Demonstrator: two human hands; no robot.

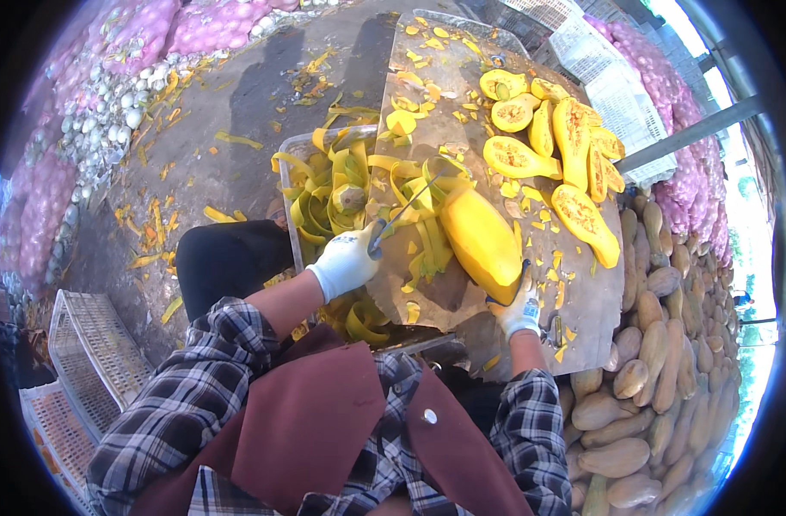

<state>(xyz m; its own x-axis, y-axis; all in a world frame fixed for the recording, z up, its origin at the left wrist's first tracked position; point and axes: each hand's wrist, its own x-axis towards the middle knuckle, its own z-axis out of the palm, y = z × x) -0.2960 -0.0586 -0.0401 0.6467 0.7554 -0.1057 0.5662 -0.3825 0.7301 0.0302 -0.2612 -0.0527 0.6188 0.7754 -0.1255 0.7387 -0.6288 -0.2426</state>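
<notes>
My left hand (346, 262), in a white glove, is closed round the handle of a knife (406, 209). Its thin blade slants up and to the right, past the left side of a peeled yellow squash (482, 241). That squash lies lengthwise on the board (427, 311). With its dark-palmed glove, my right hand (520, 310) grips the near end of the squash. Long strips of peel (432, 249) lie just left of it. Several halved squashes (572, 142) with orange seed hollows are heaped farther back on the right.
A plastic bin (288, 176) full of peel ribbons stands left of the board. Whole tan squashes (634, 378) are piled at the right. White crates (101, 344) stand at lower left, others (621, 112) at far right. Pink net sacks (135, 39) line the far left.
</notes>
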